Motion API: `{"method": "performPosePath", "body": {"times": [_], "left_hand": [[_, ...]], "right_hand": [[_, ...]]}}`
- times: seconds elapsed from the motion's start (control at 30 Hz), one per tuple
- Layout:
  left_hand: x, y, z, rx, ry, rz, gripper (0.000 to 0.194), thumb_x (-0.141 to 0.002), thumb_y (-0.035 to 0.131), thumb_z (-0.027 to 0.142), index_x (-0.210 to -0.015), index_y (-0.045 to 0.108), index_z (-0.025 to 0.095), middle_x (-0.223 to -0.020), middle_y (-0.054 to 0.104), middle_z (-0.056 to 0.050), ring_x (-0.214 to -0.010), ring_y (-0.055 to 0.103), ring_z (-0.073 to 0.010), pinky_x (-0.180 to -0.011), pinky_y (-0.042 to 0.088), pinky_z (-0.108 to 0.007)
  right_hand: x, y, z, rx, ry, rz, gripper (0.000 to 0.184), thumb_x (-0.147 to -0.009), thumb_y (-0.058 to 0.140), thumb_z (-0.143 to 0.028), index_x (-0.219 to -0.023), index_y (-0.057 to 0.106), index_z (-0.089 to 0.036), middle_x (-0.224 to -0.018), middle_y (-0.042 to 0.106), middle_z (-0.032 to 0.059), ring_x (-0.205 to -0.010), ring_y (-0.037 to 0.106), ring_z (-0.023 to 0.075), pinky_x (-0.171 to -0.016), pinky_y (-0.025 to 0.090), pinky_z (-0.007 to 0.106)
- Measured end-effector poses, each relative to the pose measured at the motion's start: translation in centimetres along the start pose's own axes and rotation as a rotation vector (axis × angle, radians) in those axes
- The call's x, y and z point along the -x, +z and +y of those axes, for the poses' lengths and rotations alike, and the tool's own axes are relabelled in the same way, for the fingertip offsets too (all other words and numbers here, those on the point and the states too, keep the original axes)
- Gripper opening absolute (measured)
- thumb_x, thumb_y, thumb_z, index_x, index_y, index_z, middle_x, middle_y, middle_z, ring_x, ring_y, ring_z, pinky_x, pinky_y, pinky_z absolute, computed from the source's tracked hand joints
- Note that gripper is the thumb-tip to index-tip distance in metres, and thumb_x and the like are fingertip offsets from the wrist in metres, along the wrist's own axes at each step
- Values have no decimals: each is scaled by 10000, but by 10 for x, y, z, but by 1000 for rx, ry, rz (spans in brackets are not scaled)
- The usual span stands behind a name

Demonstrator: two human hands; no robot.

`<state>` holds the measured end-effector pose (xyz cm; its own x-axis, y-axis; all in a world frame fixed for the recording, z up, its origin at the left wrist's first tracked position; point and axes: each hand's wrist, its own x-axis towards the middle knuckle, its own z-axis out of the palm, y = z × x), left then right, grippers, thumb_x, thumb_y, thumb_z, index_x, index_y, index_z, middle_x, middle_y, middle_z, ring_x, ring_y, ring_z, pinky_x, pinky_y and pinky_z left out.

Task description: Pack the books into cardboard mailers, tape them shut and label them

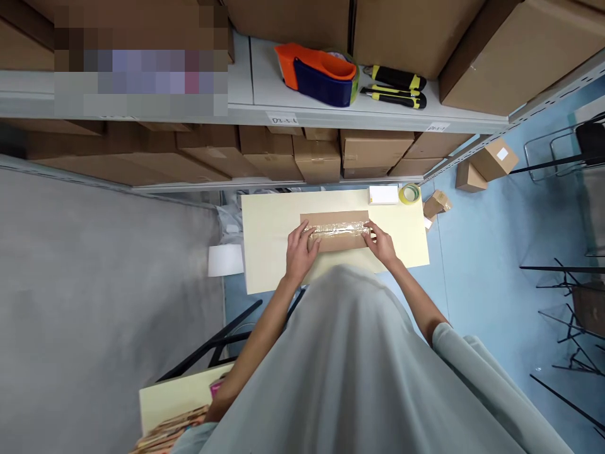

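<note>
head-worn view, facing down (shelf side uppermost)

Storeroom or packing area. Metal shelving [255, 117] with label strips, loaded with cardboard boxes [316, 161]. Orange-and-blue tape dispenser [314, 72] and utility knives [397, 88] on the upper shelf. Pale table [274, 239] below, tape roll [409, 193] near its far right corner. Blue floor [466, 252], more boxes [494, 159] on it. Black metal frames at right, probably stools or chairs, too cut off to be sure.
</note>
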<state>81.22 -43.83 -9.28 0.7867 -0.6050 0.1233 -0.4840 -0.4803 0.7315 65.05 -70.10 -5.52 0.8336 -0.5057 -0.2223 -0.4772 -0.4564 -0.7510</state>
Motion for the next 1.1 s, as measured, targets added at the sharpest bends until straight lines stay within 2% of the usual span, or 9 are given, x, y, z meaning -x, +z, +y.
{"method": "performPosePath", "body": {"times": [0.13, 0.23, 0.47, 0.6, 0.7, 0.97, 1.1], "left_hand": [[4, 21, -10, -22, 12, 82, 371, -1118, 527, 417, -1392, 668, 211, -1627, 587, -198, -1516, 520, -358, -1283, 420, -619], [7, 30, -15, -36, 25, 130, 362, -1114, 515, 382, -1375, 676, 191, -1605, 597, -210, -1499, 529, -361, -1268, 430, -615], [11, 36, -25, -29, 60, 169, 356, -1091, 536, 347, -1364, 697, 186, -1562, 637, -200, -1473, 544, -365, -1257, 442, -617], [13, 41, -30, -33, 87, 206, 350, -1080, 546, 324, -1356, 711, 186, -1557, 644, -201, -1466, 552, -369, -1239, 466, -617], [14, 43, -34, -49, 127, 234, 341, -1075, 552, 298, -1351, 719, 186, -1551, 654, -195, -1460, 559, -369, -1229, 481, -615], [14, 45, -39, -91, 196, 261, 351, -1064, 544, 246, -1349, 741, 187, -1556, 653, -193, -1452, 575, -375, -1195, 518, -615], [14, 47, -41, -73, 182, 243, 368, -1058, 546, 247, -1366, 740, 196, -1560, 652, -191, -1478, 560, -379, -1211, 502, -631]], "right_hand": [[-1, 0, 1, -8, -6, -1, 387, -1080, 583, -487, -1397, 695, -294, -1597, 679, 51, -1168, 797, 264, -1005, 707, 437], [1, 2, 1, -17, 6, 22, 407, -1083, 582, -506, -1403, 696, -282, -1625, 658, 66, -1212, 784, 274, -1018, 701, 447], [12, 31, 11, 65, -42, 134, 419, -1123, 479, -460, -1435, 653, -242, -1671, 599, 138, -1416, 668, 285, -1120, 644, 462], [12, 52, 24, 150, -72, 227, 388, -1120, 445, -378, -1411, 636, -207, -1593, 639, 191, -1420, 657, 294, -1212, 572, 516], [10, 59, 30, 174, -109, 267, 369, -1116, 443, -354, -1389, 633, -195, -1573, 634, 215, -1431, 645, 306, -1219, 560, 545], [10, 47, 25, 209, -149, 210, 336, -1091, 463, -352, -1334, 639, -202, -1497, 661, 216, -1446, 641, 317, -1147, 619, 557], [7, 34, 10, 254, -201, 207, 289, -1071, 473, -355, -1271, 646, -237, -1420, 704, 195, -1440, 648, 353, -1101, 633, 588]]}}
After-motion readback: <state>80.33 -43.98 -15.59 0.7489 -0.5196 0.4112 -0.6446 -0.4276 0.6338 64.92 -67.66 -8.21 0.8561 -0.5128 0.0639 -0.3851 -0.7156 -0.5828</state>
